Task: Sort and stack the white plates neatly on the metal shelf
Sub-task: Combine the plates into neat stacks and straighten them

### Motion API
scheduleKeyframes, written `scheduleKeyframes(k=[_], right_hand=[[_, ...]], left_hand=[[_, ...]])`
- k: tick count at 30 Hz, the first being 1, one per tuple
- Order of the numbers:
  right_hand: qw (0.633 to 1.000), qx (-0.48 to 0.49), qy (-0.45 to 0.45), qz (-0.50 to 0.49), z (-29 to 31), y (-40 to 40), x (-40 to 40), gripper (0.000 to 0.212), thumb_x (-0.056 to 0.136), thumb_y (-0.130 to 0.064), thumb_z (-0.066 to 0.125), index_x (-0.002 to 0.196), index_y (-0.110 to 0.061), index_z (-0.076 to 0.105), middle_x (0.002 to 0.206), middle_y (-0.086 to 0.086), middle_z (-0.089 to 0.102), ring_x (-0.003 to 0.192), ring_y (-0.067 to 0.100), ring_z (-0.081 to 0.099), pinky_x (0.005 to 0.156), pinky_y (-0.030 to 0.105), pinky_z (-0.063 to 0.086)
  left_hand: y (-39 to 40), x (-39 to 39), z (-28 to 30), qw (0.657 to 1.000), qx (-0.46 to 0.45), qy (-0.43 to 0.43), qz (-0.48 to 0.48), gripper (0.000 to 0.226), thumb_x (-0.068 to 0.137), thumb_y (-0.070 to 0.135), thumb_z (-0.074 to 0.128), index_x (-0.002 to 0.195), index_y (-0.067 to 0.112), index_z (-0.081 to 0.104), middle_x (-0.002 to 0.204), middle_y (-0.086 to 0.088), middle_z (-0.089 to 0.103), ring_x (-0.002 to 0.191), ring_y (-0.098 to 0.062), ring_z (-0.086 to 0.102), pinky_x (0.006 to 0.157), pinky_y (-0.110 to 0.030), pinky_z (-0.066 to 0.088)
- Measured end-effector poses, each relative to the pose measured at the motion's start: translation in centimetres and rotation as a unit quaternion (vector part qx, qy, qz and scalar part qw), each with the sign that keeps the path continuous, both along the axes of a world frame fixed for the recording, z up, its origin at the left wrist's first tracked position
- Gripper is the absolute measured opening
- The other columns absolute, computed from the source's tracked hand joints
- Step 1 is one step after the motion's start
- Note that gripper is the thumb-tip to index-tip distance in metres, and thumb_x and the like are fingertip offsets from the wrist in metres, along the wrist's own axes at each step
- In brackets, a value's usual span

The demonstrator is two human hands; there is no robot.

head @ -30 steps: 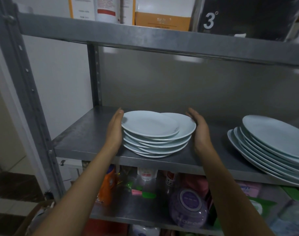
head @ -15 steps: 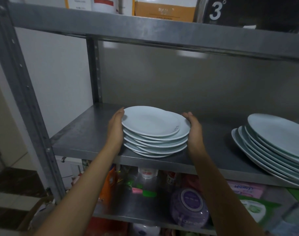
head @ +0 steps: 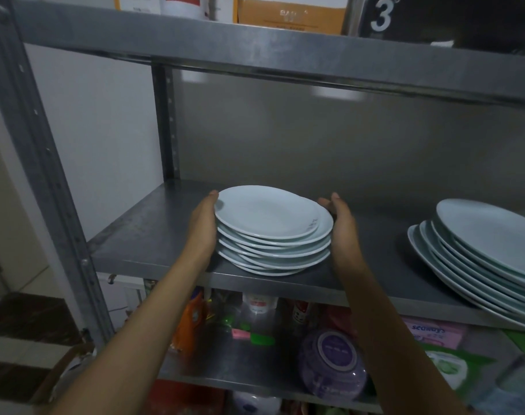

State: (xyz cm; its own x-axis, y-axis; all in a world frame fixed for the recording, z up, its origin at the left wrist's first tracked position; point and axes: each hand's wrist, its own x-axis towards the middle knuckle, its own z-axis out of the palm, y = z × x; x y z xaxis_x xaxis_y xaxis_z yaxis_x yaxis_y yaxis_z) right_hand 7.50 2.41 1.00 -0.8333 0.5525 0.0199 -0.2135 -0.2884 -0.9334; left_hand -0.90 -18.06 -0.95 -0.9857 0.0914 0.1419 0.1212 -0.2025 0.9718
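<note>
A stack of several small white plates [head: 270,223] sits on the middle metal shelf [head: 141,235], its plates slightly offset from one another. My left hand [head: 202,226] presses flat against the stack's left side with straight fingers. My right hand [head: 342,226] lies against the stack's right side, fingers extended along the rims. A second pile of several larger white plates [head: 482,247] leans, fanned out, at the right end of the same shelf.
The upper shelf [head: 285,52] hangs low overhead and carries boxes [head: 288,12]. The shelf below holds bottles, an orange packet [head: 192,319], a purple tub [head: 333,363] and pink packs [head: 431,333]. A steel upright [head: 39,163] stands at left. Bare shelf lies between the two plate piles.
Both hands have closed in on the small stack, pushing the overhanging upper plates leftward so they sit more in line. The larger pile has not moved.
</note>
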Motion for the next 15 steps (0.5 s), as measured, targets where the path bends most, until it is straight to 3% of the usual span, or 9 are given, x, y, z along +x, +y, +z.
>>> scheduleKeyframes(k=[1, 3, 4, 5, 7, 9, 13, 15], right_hand=[[1.0, 0.011, -0.001, 0.002, 0.3, 0.2, 0.2, 0.065, 0.071, -0.048, 0.065, 0.121, -0.008, 0.062, 0.107, 0.011, 0.072, 0.102, 0.027, 0.067, 0.092, 0.043, 0.051], [1.0, 0.031, 0.001, 0.002, 0.3, 0.8, 0.2, 0.022, 0.086, -0.035, 0.061, 0.096, -0.017, 0.07, 0.078, -0.011, 0.074, 0.076, 0.006, 0.07, 0.073, 0.029, 0.051], [0.999, 0.037, 0.0, 0.007, 0.0, 1.0, -0.1, 0.015, 0.089, -0.031, 0.059, 0.091, -0.02, 0.068, 0.073, -0.015, 0.073, 0.07, 0.002, 0.069, 0.07, 0.026, 0.05], [0.999, 0.042, -0.006, 0.02, 0.0, 0.8, 0.0, 0.018, 0.088, -0.034, 0.059, 0.094, -0.02, 0.069, 0.078, -0.013, 0.074, 0.074, 0.005, 0.071, 0.075, 0.03, 0.052], [0.998, 0.055, -0.012, 0.032, -0.5, 0.4, -0.4, 0.048, 0.074, -0.046, 0.066, 0.112, -0.017, 0.069, 0.105, 0.002, 0.074, 0.098, 0.021, 0.069, 0.096, 0.043, 0.049], [0.998, 0.053, 0.004, 0.019, -1.5, 1.0, -1.3, 0.065, 0.062, -0.043, 0.067, 0.122, -0.017, 0.064, 0.116, 0.007, 0.069, 0.108, 0.027, 0.065, 0.102, 0.048, 0.045], [0.999, 0.049, -0.001, -0.002, -1.0, 0.7, -1.2, 0.055, 0.065, -0.022, 0.057, 0.118, -0.01, 0.065, 0.115, 0.015, 0.068, 0.107, 0.034, 0.064, 0.101, 0.053, 0.045], [0.999, 0.044, -0.009, -0.012, -1.0, 0.2, -1.1, 0.054, 0.063, -0.019, 0.053, 0.114, -0.008, 0.067, 0.114, 0.017, 0.068, 0.106, 0.037, 0.064, 0.1, 0.052, 0.046]], left_hand=[[-0.2, -0.3, 0.3, 1.0, -0.01, 0.005, 0.001, 0.049, 0.087, 0.055, 0.044, 0.114, 0.021, 0.068, 0.112, -0.001, 0.07, 0.105, -0.021, 0.065, 0.1, -0.045, 0.047], [-0.8, -1.0, 0.6, 0.999, -0.03, 0.011, 0.006, 0.057, 0.079, 0.063, 0.051, 0.122, 0.029, 0.063, 0.123, 0.005, 0.066, 0.114, -0.017, 0.06, 0.105, -0.046, 0.042], [-0.9, -1.4, 0.6, 0.999, -0.036, 0.009, -0.004, 0.058, 0.076, 0.064, 0.055, 0.124, 0.032, 0.062, 0.126, 0.007, 0.064, 0.117, -0.016, 0.059, 0.107, -0.046, 0.041], [-0.9, -1.6, 0.5, 0.999, -0.041, 0.011, -0.018, 0.056, 0.077, 0.062, 0.057, 0.124, 0.033, 0.062, 0.128, 0.007, 0.063, 0.118, -0.016, 0.058, 0.107, -0.045, 0.04], [-0.8, -1.3, 0.5, 0.997, -0.051, 0.031, -0.041, 0.044, 0.085, 0.048, 0.056, 0.126, 0.031, 0.062, 0.129, 0.006, 0.061, 0.118, -0.016, 0.057, 0.106, -0.042, 0.041], [-0.6, -1.0, 0.3, 0.997, -0.036, 0.046, -0.043, 0.036, 0.091, 0.029, 0.052, 0.125, 0.029, 0.062, 0.128, 0.002, 0.062, 0.115, -0.018, 0.059, 0.103, -0.04, 0.044], [-0.3, -1.2, 0.2, 0.998, 0.001, 0.034, -0.051, 0.035, 0.088, 0.008, 0.048, 0.112, 0.026, 0.067, 0.115, -0.003, 0.069, 0.106, -0.023, 0.064, 0.092, -0.037, 0.051], [0.1, -0.9, 0.2, 0.998, 0.016, 0.02, -0.049, 0.037, 0.087, 0.004, 0.047, 0.115, 0.02, 0.066, 0.115, -0.007, 0.068, 0.105, -0.026, 0.064, 0.088, -0.035, 0.052]])
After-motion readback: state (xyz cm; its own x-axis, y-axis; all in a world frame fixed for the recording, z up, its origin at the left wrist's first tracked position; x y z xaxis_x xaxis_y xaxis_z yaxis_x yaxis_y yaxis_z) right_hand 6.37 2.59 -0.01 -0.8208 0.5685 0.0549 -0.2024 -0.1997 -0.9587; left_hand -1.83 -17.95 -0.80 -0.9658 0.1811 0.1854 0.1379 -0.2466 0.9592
